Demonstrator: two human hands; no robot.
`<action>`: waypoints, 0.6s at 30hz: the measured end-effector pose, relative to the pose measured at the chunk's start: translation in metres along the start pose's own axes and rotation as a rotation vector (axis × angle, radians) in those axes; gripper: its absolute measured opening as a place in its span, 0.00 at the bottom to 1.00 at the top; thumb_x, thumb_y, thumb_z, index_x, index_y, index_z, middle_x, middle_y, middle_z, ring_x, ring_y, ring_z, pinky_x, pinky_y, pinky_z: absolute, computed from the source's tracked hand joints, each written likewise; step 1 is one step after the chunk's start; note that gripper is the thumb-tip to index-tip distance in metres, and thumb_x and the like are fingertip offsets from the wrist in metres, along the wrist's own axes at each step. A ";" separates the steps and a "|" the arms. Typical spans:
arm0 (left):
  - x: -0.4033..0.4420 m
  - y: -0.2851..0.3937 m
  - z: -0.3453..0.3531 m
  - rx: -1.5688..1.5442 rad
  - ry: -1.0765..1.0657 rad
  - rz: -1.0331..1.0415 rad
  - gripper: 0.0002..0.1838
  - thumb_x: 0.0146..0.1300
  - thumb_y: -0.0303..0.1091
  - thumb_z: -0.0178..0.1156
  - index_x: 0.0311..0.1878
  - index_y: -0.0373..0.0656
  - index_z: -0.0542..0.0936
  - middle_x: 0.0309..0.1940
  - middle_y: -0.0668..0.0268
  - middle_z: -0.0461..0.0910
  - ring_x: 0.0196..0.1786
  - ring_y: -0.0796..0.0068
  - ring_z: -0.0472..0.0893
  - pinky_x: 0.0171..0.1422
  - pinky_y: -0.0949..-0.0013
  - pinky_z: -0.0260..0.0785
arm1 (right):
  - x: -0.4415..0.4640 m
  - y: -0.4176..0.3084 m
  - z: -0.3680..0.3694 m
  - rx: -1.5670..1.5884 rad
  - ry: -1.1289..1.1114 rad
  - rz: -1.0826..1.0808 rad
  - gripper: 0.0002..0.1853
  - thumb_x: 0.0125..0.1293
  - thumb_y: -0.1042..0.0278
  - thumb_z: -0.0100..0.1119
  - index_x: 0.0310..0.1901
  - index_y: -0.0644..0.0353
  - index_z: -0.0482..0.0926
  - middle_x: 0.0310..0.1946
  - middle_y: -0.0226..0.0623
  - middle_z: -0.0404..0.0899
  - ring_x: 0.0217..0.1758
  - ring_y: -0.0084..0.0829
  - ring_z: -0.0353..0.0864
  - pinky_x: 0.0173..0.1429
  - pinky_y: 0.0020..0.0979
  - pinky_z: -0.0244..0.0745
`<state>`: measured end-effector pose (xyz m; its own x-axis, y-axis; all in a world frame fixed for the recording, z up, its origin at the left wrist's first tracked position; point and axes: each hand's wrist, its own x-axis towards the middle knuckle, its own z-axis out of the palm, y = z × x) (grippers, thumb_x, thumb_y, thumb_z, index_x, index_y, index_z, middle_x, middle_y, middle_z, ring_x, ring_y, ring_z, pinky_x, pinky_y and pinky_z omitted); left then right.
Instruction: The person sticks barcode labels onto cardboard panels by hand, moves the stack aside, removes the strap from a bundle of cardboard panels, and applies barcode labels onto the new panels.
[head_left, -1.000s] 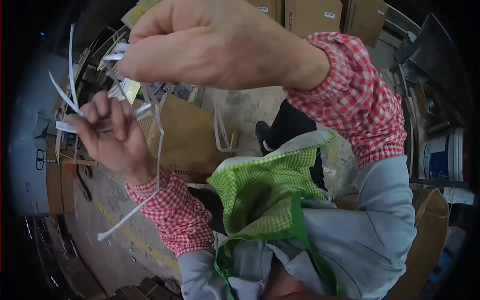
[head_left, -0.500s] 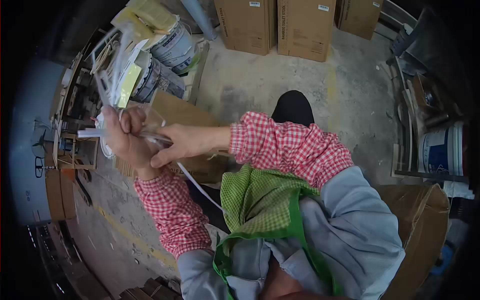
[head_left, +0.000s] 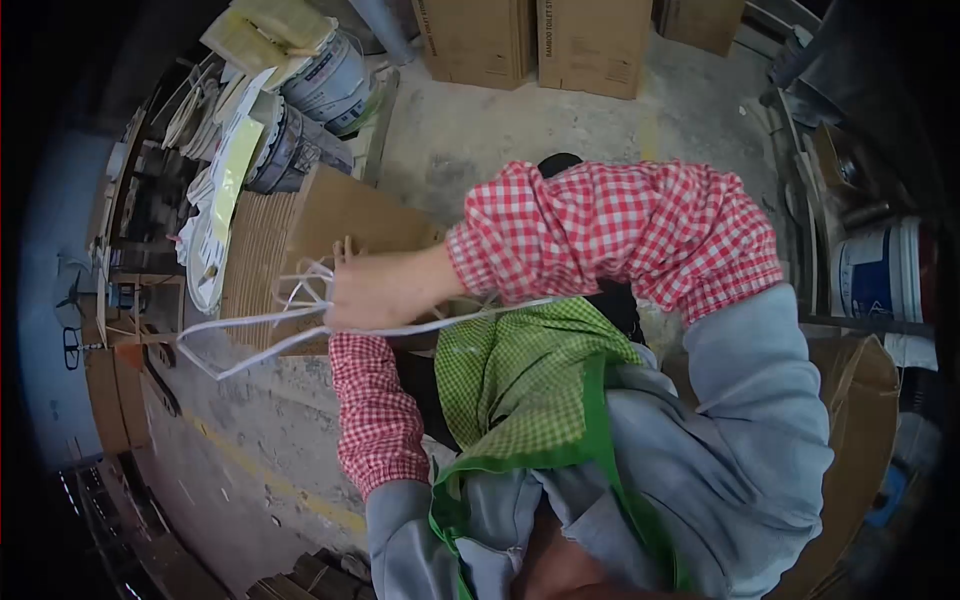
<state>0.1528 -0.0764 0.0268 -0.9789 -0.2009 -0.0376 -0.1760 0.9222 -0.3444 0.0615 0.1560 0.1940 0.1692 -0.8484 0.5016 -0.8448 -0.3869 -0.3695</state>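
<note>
My right hand [head_left: 378,293] reaches across from the right, closed around a bundle of narrow white straps [head_left: 262,322]. Its back faces me, so the fingers are mostly hidden. A large loop of the strap hangs out to the left, with smaller loops beside the knuckles. Another length trails rightward over the green checked apron [head_left: 520,375]. My left hand is almost wholly covered by the right one. Only its red checked sleeve [head_left: 375,410] shows clearly, and the state of its fingers is hidden.
A stack of flat cardboard [head_left: 350,215] stands just beyond my hands. Paint buckets [head_left: 300,148] sit behind it at the upper left. Tall cartons [head_left: 590,45] line the back. On the right are a shelf with a blue-and-white bucket [head_left: 880,280] and an open carton [head_left: 850,430].
My right hand has come over the left and now hides it. The white straps, raised at the upper left before, now form a low loop to the left. The view has shifted slightly.
</note>
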 end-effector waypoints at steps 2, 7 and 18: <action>-0.002 0.008 0.011 0.118 0.041 0.042 0.27 0.68 0.47 0.47 0.67 0.49 0.63 0.71 0.65 0.55 0.72 0.63 0.54 0.71 0.37 0.36 | -0.039 -0.018 -0.022 0.076 -0.058 -0.056 0.14 0.63 0.65 0.46 0.23 0.66 0.70 0.16 0.47 0.73 0.20 0.42 0.76 0.26 0.40 0.73; 0.010 0.018 0.008 -0.056 0.417 0.056 0.22 0.68 0.45 0.48 0.62 0.48 0.72 0.64 0.64 0.69 0.69 0.65 0.63 0.75 0.39 0.32 | -0.169 -0.053 -0.096 0.588 -0.058 1.305 0.23 0.67 0.57 0.49 0.18 0.65 0.74 0.10 0.34 0.69 0.13 0.26 0.66 0.19 0.32 0.63; 0.018 0.006 0.042 -0.159 0.351 -0.129 0.15 0.69 0.43 0.49 0.42 0.47 0.82 0.29 0.56 0.81 0.42 0.62 0.78 0.58 0.57 0.59 | -0.174 -0.176 -0.171 0.592 0.201 1.332 0.22 0.71 0.55 0.51 0.23 0.62 0.73 0.14 0.27 0.68 0.18 0.15 0.65 0.22 0.22 0.59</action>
<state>0.1385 -0.0887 -0.0150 -0.9189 -0.2190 0.3282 -0.2870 0.9419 -0.1748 0.0940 0.4336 0.3060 -0.6641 -0.6446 -0.3787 0.0179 0.4927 -0.8700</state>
